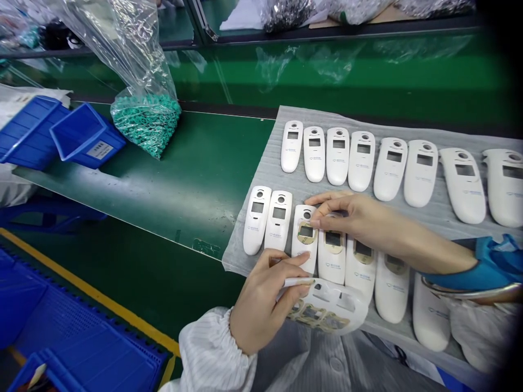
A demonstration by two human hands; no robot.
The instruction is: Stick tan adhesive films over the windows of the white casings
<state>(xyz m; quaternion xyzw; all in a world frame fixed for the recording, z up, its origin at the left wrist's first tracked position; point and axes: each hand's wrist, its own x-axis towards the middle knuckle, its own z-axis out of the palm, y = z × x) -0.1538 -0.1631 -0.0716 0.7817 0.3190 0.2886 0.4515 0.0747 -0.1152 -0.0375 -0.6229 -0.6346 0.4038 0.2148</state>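
White plastic casings [291, 147] are lying in rows on a grey foam sheet [235, 256]: the upper row and two at lower left are showing plain dark windows, while those nearest the hands are showing gold film rings [307, 233]. The left hand [265, 305] is gripping a white backing sheet [327, 307] carrying gold pieces. The right hand [339, 215] is curled over one casing [304, 253], fingertips pinched together, though whether they are holding anything cannot be told.

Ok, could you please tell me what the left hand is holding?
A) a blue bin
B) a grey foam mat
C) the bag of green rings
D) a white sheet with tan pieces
D: the left hand grips the white sheet, with tan pieces showing along its lower edge.
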